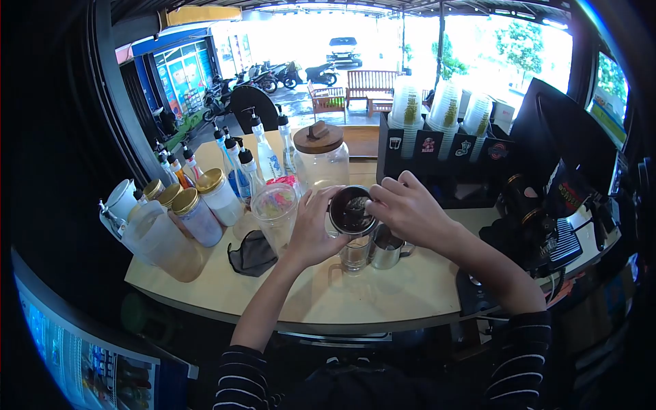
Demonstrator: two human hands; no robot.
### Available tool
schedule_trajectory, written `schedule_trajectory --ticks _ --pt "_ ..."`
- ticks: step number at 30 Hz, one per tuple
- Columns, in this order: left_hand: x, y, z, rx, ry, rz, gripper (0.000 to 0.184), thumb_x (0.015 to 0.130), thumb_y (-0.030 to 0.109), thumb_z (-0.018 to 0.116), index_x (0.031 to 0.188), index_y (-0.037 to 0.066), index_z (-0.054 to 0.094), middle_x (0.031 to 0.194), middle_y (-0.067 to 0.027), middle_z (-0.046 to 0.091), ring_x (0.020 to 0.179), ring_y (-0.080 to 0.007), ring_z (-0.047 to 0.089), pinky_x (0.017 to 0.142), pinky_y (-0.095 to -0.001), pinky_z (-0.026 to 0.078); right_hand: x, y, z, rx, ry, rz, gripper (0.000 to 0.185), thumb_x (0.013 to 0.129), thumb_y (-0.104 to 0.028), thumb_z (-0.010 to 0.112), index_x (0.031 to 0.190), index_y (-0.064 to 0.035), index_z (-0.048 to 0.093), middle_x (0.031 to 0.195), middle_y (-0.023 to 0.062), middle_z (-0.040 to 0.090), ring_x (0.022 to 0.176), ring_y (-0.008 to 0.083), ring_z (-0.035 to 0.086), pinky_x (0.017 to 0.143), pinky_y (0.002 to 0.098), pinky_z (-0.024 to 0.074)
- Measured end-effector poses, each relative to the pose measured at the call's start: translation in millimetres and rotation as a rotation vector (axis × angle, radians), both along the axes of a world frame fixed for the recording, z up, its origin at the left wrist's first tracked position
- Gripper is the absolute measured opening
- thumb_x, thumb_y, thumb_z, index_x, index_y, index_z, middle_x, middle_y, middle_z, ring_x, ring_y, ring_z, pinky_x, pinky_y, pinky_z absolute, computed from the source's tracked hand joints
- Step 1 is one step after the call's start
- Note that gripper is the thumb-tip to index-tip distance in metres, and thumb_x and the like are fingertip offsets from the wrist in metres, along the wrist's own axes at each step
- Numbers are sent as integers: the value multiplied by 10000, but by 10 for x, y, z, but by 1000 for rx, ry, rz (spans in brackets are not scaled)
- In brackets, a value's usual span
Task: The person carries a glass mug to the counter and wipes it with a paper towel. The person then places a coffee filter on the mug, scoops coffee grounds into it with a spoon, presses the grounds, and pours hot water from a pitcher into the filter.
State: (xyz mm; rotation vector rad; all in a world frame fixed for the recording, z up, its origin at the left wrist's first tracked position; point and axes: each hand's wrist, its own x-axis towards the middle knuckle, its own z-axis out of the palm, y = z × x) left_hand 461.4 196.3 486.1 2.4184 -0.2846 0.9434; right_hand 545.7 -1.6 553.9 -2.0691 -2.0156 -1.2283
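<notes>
My left hand (316,229) is wrapped round a dark, round cup (347,220), its opening facing me above the counter. At the cup's right rim, my right hand (410,210) has its fingers pinched, partly inside the opening. Something pale and shiny shows in the cup by those fingertips; I cannot make out what it is. Just below the cup stands a clear glass (354,256), with a metal pitcher (387,251) to its right. A tall clear plastic container (275,212) is left of my left hand, and a dark mesh cloth (251,254) lies in front of it.
Gold-lidded jars (217,195), a plastic jug (164,242) and several pump bottles (266,154) crowd the left. A large wooden-lidded jar (322,160) stands behind my hands. Back right are a black cup holder (437,160) with stacked cups and a dark screen (557,137).
</notes>
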Motion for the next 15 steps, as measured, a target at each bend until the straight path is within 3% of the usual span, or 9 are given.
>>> schedule_trajectory --ticks 4,7,13,15 --pt "8 -20 7 63 -34 34 828 607 302 833 1282 54 421 1205 -110 544 1137 -292 516 1101 -498 233 -88 17 -31 -70 61 63 133 705 -149 623 823 -87 630 909 20 565 879 145 535 738 309 391" --pt "14 -39 -16 32 -32 27 839 603 323 839 1278 51 423 1205 -102 542 1118 -285 531 1102 -506 223 -77 17 -31 -3 12 -37 158 703 -151 621 840 -73 621 910 27 561 867 148 542 725 307 401" --pt "1 -84 -27 98 -90 93 820 599 343 835 1257 54 441 1175 -89 559 1073 -261 558 1080 -491 247 -51 28 -66 48 9 -83 205 713 -137 608 882 -25 576 885 53 536 768 158 581 592 288 457" --pt "-1 -96 -30 11 -28 110 795 607 348 816 1254 88 435 1192 -68 548 1148 -242 523 1067 -533 236 -70 8 -104 17 20 -138 200 721 -136 605 884 -25 571 886 56 536 740 156 590 561 286 468"
